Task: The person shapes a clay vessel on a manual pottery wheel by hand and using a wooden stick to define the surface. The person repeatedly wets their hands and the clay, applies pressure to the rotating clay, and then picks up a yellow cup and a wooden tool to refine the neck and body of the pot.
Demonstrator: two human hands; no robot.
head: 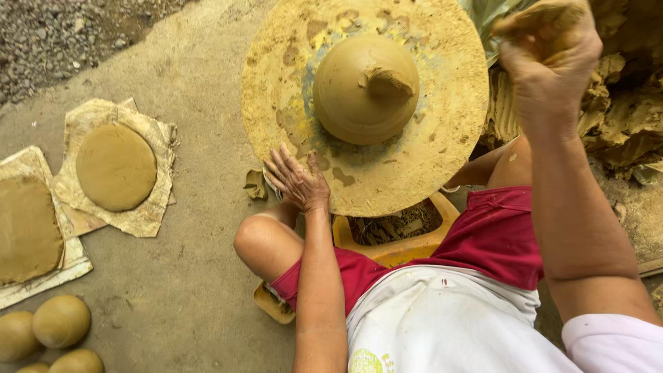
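We see one round wheel (442, 138) with one clay lump (349, 97) sitting on it. We count two hands, a left hand (298, 181) and a right hand (549, 55). On the ground we count two flat clay discs (116, 166) (each lies on its own paper sheet (148, 214)). Down in the corner we count four clay balls (61, 320), some cut off by the edge. Under the wheel there is one yellow stool (394, 250).

smooth wet clay mound (359, 93), clay-crusted wheel (428, 148)
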